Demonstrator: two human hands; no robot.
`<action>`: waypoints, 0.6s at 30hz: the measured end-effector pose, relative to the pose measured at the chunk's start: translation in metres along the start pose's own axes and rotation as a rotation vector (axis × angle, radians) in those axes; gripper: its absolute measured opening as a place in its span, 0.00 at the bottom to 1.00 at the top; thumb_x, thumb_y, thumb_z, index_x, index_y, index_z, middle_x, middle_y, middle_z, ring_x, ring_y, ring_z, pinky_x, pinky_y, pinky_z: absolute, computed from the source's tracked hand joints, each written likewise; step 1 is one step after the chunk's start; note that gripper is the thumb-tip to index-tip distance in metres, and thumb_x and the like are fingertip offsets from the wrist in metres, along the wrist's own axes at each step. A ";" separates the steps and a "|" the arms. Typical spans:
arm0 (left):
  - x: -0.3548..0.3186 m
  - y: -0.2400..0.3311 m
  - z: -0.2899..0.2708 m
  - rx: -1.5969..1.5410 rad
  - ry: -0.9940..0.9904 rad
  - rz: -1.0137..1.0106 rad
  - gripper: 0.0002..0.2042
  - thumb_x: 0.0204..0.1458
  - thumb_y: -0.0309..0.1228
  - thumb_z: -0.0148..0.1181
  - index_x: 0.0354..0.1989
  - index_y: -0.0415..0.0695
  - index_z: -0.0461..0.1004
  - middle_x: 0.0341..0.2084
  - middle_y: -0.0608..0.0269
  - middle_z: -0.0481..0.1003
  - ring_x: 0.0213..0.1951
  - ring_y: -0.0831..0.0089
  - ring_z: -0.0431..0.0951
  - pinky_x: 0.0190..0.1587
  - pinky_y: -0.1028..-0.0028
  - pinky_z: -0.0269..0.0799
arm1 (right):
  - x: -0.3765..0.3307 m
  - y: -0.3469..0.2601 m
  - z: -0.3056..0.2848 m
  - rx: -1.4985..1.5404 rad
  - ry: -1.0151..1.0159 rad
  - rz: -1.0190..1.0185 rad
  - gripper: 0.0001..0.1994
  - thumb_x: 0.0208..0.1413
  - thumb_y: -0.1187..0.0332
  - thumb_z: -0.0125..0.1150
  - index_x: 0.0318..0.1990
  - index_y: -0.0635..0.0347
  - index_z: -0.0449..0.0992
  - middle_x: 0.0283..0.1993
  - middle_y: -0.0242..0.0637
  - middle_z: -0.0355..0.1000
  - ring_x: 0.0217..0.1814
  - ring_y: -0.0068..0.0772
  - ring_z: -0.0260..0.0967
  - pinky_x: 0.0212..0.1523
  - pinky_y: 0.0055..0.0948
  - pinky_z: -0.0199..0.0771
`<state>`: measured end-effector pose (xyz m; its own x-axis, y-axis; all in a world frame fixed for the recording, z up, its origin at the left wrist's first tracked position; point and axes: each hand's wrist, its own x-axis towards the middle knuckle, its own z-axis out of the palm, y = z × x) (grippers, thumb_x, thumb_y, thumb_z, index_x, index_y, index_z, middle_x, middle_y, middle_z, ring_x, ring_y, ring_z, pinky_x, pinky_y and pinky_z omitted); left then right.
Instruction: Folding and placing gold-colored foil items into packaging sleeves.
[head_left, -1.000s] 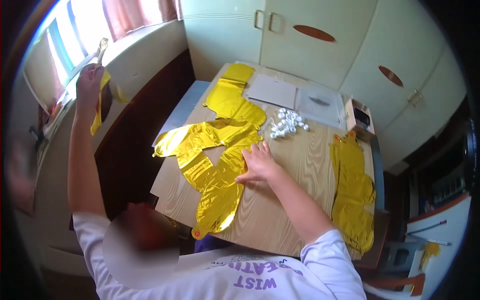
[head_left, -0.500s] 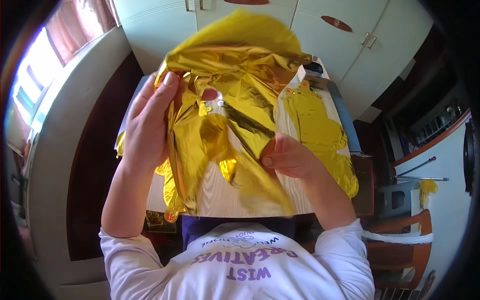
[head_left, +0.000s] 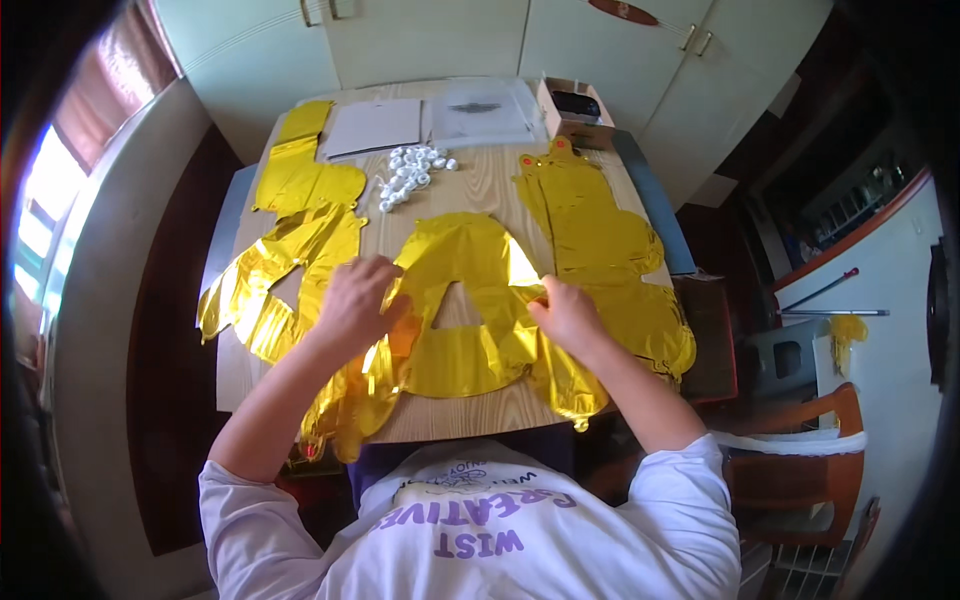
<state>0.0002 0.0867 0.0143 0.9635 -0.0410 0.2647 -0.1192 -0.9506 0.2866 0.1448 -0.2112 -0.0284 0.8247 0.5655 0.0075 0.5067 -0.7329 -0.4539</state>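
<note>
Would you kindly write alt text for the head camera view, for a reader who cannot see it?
Seen from above, a person's left hand and right hand press a flat gold foil letter balloon onto a wooden table. More gold foil balloons lie to both sides, with a pile of small white pieces, paper sheets and an open cardboard box at the far end.
</note>
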 end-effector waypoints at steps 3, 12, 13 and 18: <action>0.035 0.021 0.043 -0.072 -0.031 0.215 0.26 0.57 0.41 0.62 0.62 0.45 0.70 0.64 0.49 0.66 0.67 0.48 0.62 0.70 0.52 0.55 | -0.012 -0.013 -0.002 0.065 -0.020 -0.025 0.18 0.55 0.63 0.64 0.46 0.64 0.67 0.30 0.58 0.76 0.35 0.61 0.77 0.38 0.56 0.77; 0.038 0.004 0.075 -0.054 -0.236 0.127 0.35 0.59 0.49 0.57 0.72 0.48 0.58 0.73 0.47 0.52 0.75 0.45 0.46 0.75 0.48 0.39 | 0.054 0.036 -0.078 0.067 0.107 0.051 0.16 0.52 0.56 0.70 0.40 0.59 0.78 0.40 0.44 0.79 0.42 0.44 0.77 0.43 0.40 0.77; 0.039 0.006 0.073 -0.056 -0.249 0.123 0.35 0.59 0.48 0.57 0.72 0.48 0.58 0.74 0.47 0.51 0.75 0.45 0.45 0.74 0.48 0.39 | 0.080 0.046 -0.081 0.142 0.091 0.113 0.15 0.54 0.56 0.67 0.40 0.57 0.79 0.42 0.44 0.78 0.44 0.47 0.76 0.45 0.41 0.76; 0.073 0.029 0.078 -0.121 -0.109 0.189 0.25 0.57 0.41 0.61 0.62 0.45 0.70 0.69 0.46 0.60 0.71 0.43 0.55 0.71 0.46 0.50 | 0.163 0.103 -0.042 -0.058 0.204 0.078 0.16 0.49 0.54 0.73 0.36 0.54 0.79 0.45 0.42 0.76 0.47 0.45 0.75 0.49 0.42 0.73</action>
<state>0.0859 0.0320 -0.0297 0.9408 -0.2538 0.2247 -0.3212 -0.8795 0.3512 0.3425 -0.2105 -0.0366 0.8927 0.4223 0.1574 0.4482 -0.7951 -0.4085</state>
